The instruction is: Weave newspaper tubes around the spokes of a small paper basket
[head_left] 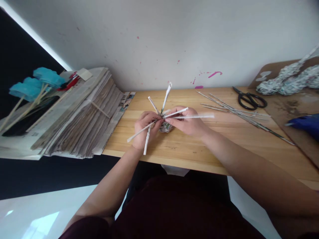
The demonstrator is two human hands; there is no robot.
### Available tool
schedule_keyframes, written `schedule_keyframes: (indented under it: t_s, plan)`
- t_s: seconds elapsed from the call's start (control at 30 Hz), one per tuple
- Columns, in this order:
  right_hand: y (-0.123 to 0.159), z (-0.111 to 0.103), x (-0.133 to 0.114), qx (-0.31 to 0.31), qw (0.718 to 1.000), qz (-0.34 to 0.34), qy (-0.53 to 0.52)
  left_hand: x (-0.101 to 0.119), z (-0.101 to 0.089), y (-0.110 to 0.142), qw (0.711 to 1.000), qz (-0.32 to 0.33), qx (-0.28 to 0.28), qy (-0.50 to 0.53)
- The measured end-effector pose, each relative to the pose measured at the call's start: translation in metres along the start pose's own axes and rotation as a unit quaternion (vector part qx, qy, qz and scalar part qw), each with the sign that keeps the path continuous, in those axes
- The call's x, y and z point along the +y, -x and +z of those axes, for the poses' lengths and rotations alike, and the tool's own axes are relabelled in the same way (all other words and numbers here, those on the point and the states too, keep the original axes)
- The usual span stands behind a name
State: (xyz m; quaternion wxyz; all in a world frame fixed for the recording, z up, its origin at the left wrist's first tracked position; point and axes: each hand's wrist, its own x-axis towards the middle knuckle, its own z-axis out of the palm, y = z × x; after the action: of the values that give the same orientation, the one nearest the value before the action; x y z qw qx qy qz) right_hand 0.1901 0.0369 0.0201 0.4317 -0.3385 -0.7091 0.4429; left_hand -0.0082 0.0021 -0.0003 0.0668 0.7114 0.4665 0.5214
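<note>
A small woven piece of rolled newspaper [165, 127] is held just over the wooden table, its paper tubes sticking out in several directions. One thick tube [166, 96] points up toward the wall, and another [147, 142] hangs toward the table's front edge. My left hand [147, 127] is closed around the left side of the weave, fingers pinched near its middle. From the right, my right hand [186, 122] pinches a paper tube at the centre of the weave; a blurred tube [196, 116] extends rightward past that hand. Both sets of fingertips nearly meet.
Loose thin paper tubes [234, 111] lie on the right, near black-handled scissors [250, 100]. A tall newspaper stack [84, 122] stands left, with blue paper flowers [48, 78] on top. Woven paper pieces [286, 79] and a blue object [306, 124] sit far right. A wall borders the back.
</note>
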Motion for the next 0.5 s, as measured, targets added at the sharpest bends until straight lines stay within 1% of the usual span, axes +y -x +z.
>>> schedule_keyframes:
  t_s: [0.1,0.17,0.27,0.37,0.5]
  plan:
    - [0.006,0.004,-0.004,0.032,0.995,-0.048,0.082,0.001,0.003,0.002,1.0,-0.006,0.016,0.0]
    - [0.009,0.006,-0.008,0.037,0.991,-0.08,0.105,-0.001,0.005,0.004,0.999,-0.018,0.024,0.012]
    - [0.011,0.007,-0.013,0.031,0.99,-0.092,0.102,-0.004,0.006,0.007,0.999,-0.029,0.022,0.03]
    - [0.012,0.009,-0.015,0.034,0.99,-0.1,0.097,-0.004,0.003,0.006,1.0,-0.02,0.008,0.02]
    - [0.014,0.011,-0.015,0.016,0.98,-0.173,0.095,0.002,-0.002,0.0,1.0,0.009,-0.024,-0.002]
